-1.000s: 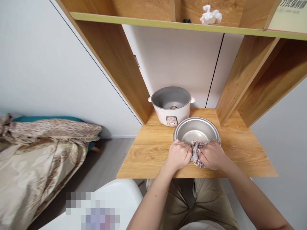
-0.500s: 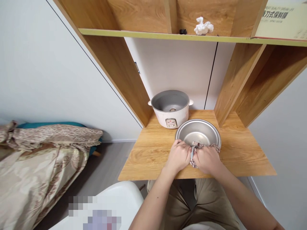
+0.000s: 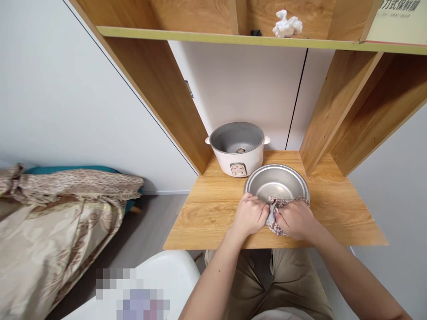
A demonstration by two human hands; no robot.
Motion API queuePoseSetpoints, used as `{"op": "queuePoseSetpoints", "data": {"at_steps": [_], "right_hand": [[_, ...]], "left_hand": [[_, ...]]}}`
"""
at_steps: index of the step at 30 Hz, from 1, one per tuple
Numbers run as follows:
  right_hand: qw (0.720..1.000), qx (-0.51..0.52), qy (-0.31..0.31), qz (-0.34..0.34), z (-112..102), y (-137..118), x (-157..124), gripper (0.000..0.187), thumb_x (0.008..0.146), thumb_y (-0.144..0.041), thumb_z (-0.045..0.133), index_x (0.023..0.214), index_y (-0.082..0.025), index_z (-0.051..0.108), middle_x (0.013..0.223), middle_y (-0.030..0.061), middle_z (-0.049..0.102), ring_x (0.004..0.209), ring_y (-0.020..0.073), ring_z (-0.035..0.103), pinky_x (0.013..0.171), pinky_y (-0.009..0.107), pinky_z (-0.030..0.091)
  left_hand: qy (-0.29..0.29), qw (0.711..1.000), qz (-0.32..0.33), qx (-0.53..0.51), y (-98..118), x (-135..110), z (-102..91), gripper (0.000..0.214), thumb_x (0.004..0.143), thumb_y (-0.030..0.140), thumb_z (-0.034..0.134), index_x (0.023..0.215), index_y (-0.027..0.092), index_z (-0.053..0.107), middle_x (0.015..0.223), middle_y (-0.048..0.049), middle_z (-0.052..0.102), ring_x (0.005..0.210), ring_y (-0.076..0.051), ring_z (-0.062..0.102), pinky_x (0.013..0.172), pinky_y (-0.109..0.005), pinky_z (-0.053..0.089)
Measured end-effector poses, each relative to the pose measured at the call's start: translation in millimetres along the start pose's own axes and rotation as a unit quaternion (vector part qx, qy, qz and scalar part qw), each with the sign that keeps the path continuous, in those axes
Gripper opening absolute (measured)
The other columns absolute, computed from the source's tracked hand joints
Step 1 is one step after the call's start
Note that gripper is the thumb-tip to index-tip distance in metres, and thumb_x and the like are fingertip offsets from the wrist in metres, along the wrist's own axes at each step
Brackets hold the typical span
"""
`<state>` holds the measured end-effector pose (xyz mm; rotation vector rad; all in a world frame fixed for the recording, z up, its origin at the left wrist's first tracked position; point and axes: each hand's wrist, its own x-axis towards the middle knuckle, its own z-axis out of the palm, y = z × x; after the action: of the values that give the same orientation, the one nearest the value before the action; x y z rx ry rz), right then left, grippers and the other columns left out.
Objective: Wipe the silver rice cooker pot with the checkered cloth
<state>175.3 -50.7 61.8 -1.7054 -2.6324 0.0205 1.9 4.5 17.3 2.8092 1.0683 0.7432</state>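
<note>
A round metal inner pot (image 3: 271, 178) rests on the wooden desk, its mouth facing up. At the pot's near-left rim, my left hand (image 3: 252, 214) is closed around the edge. My right hand (image 3: 295, 219) is closed on a checked, patterned cloth (image 3: 276, 226), which lies bunched over the near-right rim. Part of the cloth is hidden under the right fingers. Just behind and left of the pot stands a white rice cooker (image 3: 237, 161), lidless, with its grey inside showing.
Wooden shelf panels (image 3: 160, 98) rise on both sides of the desk (image 3: 203, 222). A crumpled white tissue (image 3: 287, 26) and a printed box (image 3: 398, 24) sit on the upper shelf. At lower left are a white chair (image 3: 173, 271) and a cloth-covered piece of furniture (image 3: 66, 235).
My right hand has slid a little to the right along the rim with the cloth. My left hand still grips the rim. The view has tilted slightly down.
</note>
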Motion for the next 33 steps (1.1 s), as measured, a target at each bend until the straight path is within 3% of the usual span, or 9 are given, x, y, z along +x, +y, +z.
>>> {"op": "queuePoseSetpoints", "data": {"at_steps": [8, 15, 19, 29, 33], "right_hand": [[0.993, 0.006, 0.018, 0.114, 11.2, -24.3, 6.9, 0.042, 0.092, -0.033, 0.032, 0.072, -0.02, 0.067, 0.072, 0.0085, 0.071, 0.063, 0.0191, 0.062, 0.061, 0.028, 0.037], [1.0, 0.015, 0.006, 0.017, 3.1, -6.9, 3.4, 0.041, 0.093, -0.031, 0.032, 0.079, -0.018, 0.068, 0.082, 0.0092, 0.071, 0.068, 0.0184, 0.062, 0.064, 0.029, 0.037], [1.0, 0.006, -0.004, -0.005, 0.5, 3.0, 1.0, 0.043, 0.093, -0.03, 0.031, 0.078, -0.017, 0.069, 0.079, 0.0098, 0.071, 0.07, 0.0186, 0.063, 0.064, 0.03, 0.036], [0.992, -0.004, 0.026, 0.12, 8.7, -22.8, 4.8, 0.047, 0.093, -0.033, 0.03, 0.069, -0.02, 0.068, 0.069, 0.0095, 0.07, 0.062, 0.0205, 0.063, 0.06, 0.03, 0.036], [0.996, 0.009, 0.026, 0.086, 5.9, -19.1, 2.9, 0.044, 0.093, -0.031, 0.03, 0.073, -0.019, 0.068, 0.074, 0.0089, 0.07, 0.063, 0.0192, 0.062, 0.061, 0.029, 0.036]], "left_hand": [[0.005, 0.999, -0.034, -0.001, 5.0, 0.0, 3.2, 0.04, 0.091, 0.02, 0.035, 0.056, 0.018, 0.055, 0.061, -0.0036, 0.065, 0.06, -0.016, 0.053, 0.072, -0.037, 0.03], [0.007, 1.0, -0.026, 0.002, 2.6, -0.1, 1.9, 0.039, 0.091, 0.021, 0.037, 0.057, 0.018, 0.055, 0.06, -0.0035, 0.064, 0.06, -0.016, 0.053, 0.07, -0.037, 0.03], [0.001, 1.0, -0.018, 0.003, 3.0, 0.2, 1.0, 0.038, 0.091, 0.022, 0.038, 0.057, 0.019, 0.056, 0.061, -0.0031, 0.064, 0.061, -0.016, 0.053, 0.071, -0.037, 0.03], [0.005, 0.999, -0.042, -0.002, 5.1, 0.0, 5.6, 0.037, 0.089, 0.02, 0.038, 0.056, 0.018, 0.055, 0.062, -0.0035, 0.065, 0.06, -0.016, 0.053, 0.072, -0.037, 0.031], [-0.003, 1.0, -0.03, 0.003, 2.5, 0.4, 4.2, 0.037, 0.09, 0.021, 0.039, 0.057, 0.018, 0.056, 0.062, -0.0036, 0.065, 0.061, -0.016, 0.053, 0.073, -0.038, 0.031]]}}
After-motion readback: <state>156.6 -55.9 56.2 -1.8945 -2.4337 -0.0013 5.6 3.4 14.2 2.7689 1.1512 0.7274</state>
